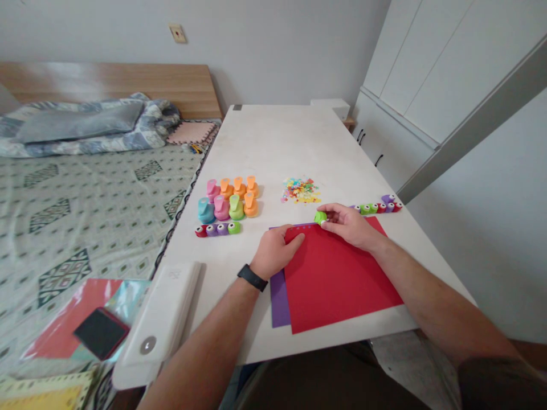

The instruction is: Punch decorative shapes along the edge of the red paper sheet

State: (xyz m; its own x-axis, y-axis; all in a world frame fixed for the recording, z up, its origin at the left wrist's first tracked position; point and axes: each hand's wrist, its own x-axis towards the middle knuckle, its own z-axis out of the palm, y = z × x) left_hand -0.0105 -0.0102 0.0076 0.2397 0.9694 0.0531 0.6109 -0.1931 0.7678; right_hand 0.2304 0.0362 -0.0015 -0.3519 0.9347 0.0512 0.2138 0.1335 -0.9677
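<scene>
Red card (337,279) lies slightly askew on a purple sheet (280,299) in front of me on the white counter (273,148), with the purple showing along its left side and top edge. A row of tiny marks runs along that top strip. My left hand (273,253), a black watch (252,277) on its wrist, rests open and flat on the red card. My right hand (348,223) is closed narrow, pinching a small green craft punch (320,217) at the card's top edge.

Just beyond it, a heap of multicoloured paper shapes (300,191) sits on the counter. To its left stand larger punches (231,199) in orange, pink, blue and green, with a line of small punches (217,229) in front of them. Another line of small punches (376,205) sits near the counter's right edge.

A white plastic case (156,324) lies at the counter's near left corner, its faint marking too small to read. Beside the counter is a bed (98,228), with glossy red and teal sheets (64,319) and a black, phone-like slab (101,333) lying on them.
</scene>
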